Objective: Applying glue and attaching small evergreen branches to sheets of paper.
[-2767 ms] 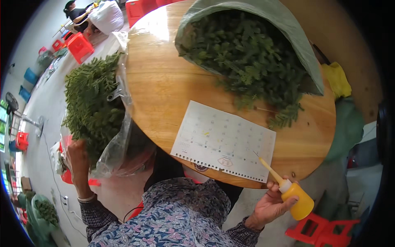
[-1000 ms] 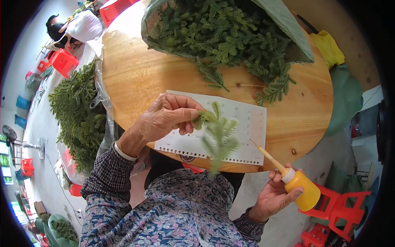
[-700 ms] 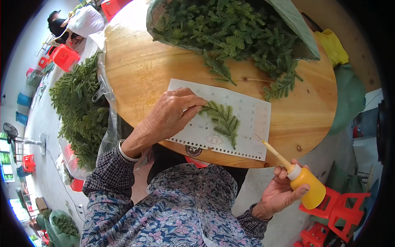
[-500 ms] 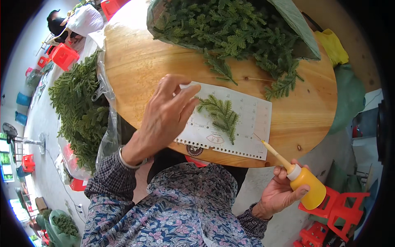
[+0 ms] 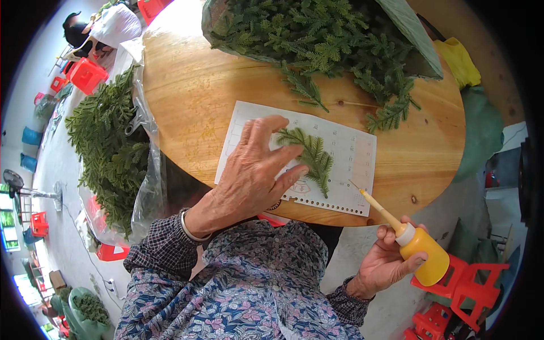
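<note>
A small green artificial fir sprig (image 5: 318, 160) lies on a white calendar sheet (image 5: 358, 164) with punched holes along its near edge. My left hand (image 5: 249, 167) hovers over the sheet at the sprig's left side, fingers spread and nothing between them; whether a fingertip touches the sprig I cannot tell. In my right hand (image 5: 385, 263), held off the table's right front edge, is a yellow squeeze bottle (image 5: 426, 262) with a white collar. Its long, thin nozzle points up and left, the tip above the sheet's right part.
The round wooden table (image 5: 181, 107) bears a large green bag (image 5: 411, 28) spilling fir branches (image 5: 317, 34) at the back. More branches (image 5: 110, 153) in clear plastic stand at the left. Red stools (image 5: 476, 289) are at lower right, and another person (image 5: 79, 31) sits far left.
My left hand has moved right and slightly down, closer to the sprig, uncovering the sheet's left corner. My right hand with the bottle has stayed nearly still.
</note>
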The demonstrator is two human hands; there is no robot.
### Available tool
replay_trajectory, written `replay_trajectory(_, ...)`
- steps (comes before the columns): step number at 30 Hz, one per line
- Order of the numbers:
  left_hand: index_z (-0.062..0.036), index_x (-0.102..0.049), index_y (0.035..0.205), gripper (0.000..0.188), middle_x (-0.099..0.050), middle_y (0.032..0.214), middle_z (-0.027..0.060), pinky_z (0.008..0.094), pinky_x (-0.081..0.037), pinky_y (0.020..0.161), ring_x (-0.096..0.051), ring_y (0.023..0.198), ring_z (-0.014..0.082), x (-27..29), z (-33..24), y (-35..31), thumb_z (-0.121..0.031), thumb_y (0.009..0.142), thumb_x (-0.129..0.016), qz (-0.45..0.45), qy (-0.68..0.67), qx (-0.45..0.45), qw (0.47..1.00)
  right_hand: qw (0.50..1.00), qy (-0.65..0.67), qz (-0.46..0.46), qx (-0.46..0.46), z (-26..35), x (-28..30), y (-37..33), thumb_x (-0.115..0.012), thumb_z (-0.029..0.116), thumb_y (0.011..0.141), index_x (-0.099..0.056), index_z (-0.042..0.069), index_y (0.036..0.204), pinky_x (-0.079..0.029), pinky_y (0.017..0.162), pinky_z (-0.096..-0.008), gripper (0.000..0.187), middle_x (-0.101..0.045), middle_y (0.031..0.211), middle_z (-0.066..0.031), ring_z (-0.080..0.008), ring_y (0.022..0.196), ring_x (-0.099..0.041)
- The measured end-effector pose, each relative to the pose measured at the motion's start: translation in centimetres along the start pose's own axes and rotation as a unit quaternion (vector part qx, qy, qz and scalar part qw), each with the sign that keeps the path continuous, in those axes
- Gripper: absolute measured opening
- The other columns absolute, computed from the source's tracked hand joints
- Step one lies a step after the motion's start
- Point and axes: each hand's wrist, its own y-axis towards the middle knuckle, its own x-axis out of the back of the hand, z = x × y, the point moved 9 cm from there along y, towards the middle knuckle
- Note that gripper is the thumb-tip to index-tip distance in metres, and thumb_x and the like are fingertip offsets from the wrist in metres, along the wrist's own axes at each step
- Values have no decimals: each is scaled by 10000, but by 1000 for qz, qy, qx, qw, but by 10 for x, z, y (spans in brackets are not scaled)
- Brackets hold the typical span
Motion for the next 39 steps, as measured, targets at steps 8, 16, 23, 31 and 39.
replay_trajectory(8, -64, -631, 1131, 325, -511, 1132, 104, 286, -470, 696, -526, 912, 218, -5, -8, 12, -26, 809, -651, 10, -20, -59, 998, 1000, 2, 17, -11, -2, -1, 0, -602, 580, 845, -467, 93, 1245, -508, 590, -311, 645, -608, 1083, -168, -144, 615, -575)
replay_trajectory(16, -65, -606, 1043, 257, -489, 990, 72, 291, -474, 667, -511, 844, 202, -20, 6, 14, -12, 792, -606, 55, 77, -72, 993, 996, 84, 19, -38, 1, -9, -3, -601, 607, 828, -475, 111, 1254, -493, 601, -306, 666, -605, 1105, -160, -155, 630, -585)
replay_trajectory(23, -74, -544, 906, 113, -438, 912, 61, 319, -466, 643, -485, 765, 197, -19, -8, 12, -54, 799, -574, 29, 133, -104, 985, 938, 289, 69, -175, -38, -69, -16, -553, 610, 845, -467, 142, 1287, -517, 727, -336, 650, -521, 1242, -161, -193, 803, -617)
replay_trajectory(31, -39, -577, 943, 193, -524, 1021, 74, 312, -486, 724, -554, 895, 232, -22, 1, 3, 10, 757, -593, 79, 71, -69, 992, 938, 242, 63, -240, -84, -92, -24, -581, 580, 841, -465, 61, 1252, -476, 982, -481, 673, -531, 1212, -133, -225, 873, -616)
replay_trajectory(39, -20, -602, 945, 192, -514, 1196, 122, 346, -477, 864, -526, 1103, 282, -10, -1, -5, -60, 758, -605, 40, 47, -91, 994, 944, 229, 70, -228, -89, -88, -21, -604, 545, 852, -469, 66, 1234, -484, 970, -479, 627, -558, 1185, -126, -212, 883, -613)
